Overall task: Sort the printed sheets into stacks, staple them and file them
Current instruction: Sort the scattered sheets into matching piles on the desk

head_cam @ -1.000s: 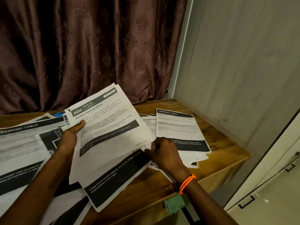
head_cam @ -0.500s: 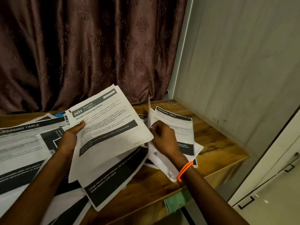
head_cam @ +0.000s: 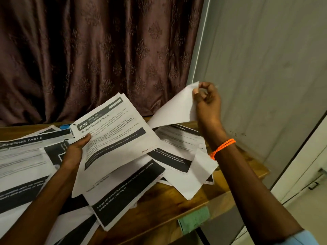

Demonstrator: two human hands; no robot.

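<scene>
My left hand (head_cam: 76, 149) grips a small bundle of printed sheets (head_cam: 113, 138) by its left edge, thumb on top; the top page reads "2652 Screen Cleaning Check". My right hand (head_cam: 206, 99), with an orange wrist band, pinches the corner of a single sheet (head_cam: 174, 110) and holds it up, blank back toward me. Under it lies a pile of sheets (head_cam: 178, 147) headed "Dressing Table" at the table's right end. More printed sheets (head_cam: 23, 156) cover the left part of the wooden table (head_cam: 177, 207).
A dark patterned curtain (head_cam: 106, 50) hangs behind the table. A grey wall panel (head_cam: 265, 68) closes the right side. A white cabinet with dark handles (head_cam: 315, 186) stands at lower right. A green tag (head_cam: 193, 220) hangs below the table's front edge. Something blue (head_cam: 64, 126) peeks from under the sheets.
My right hand has lifted one sheet off the right pile, raising it up and flipping it so its blank back shows. My left hand keeps holding the bundle in place.
</scene>
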